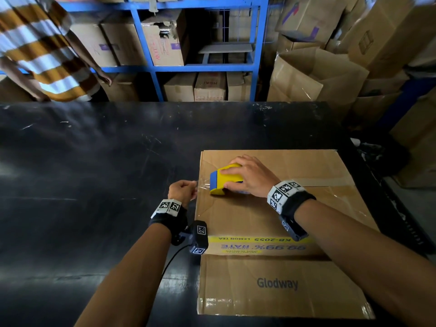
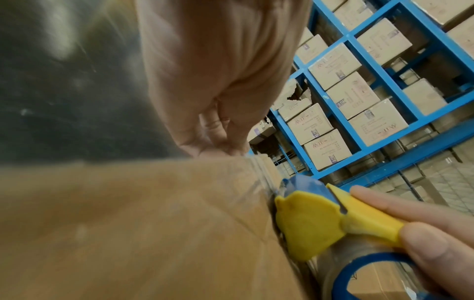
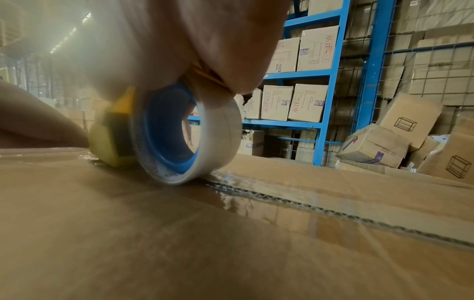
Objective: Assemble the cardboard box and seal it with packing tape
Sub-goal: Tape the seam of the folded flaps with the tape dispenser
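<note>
A brown cardboard box (image 1: pixel 271 215) stands on the black table (image 1: pixel 94 161), its top flaps closed along a centre seam (image 3: pixel 320 211). My right hand (image 1: pixel 247 175) grips a yellow and blue tape dispenser (image 1: pixel 224 179) with its clear tape roll (image 3: pixel 218 130), pressed on the box top near the left edge. A stretch of clear tape (image 1: pixel 203 185) runs from the dispenser over that edge. My left hand (image 1: pixel 182 191) pinches the tape's free end just beside the box's left side. The left wrist view shows the dispenser (image 2: pixel 307 221) at the box edge (image 2: pixel 153 223).
A person in a striped shirt (image 1: pixel 42 50) stands beyond the table's far left. Blue shelving (image 1: pixel 200 67) full of cartons runs behind the table. Loose open cartons (image 1: pixel 330 72) pile up at the back right. The table's right edge lies close to the box.
</note>
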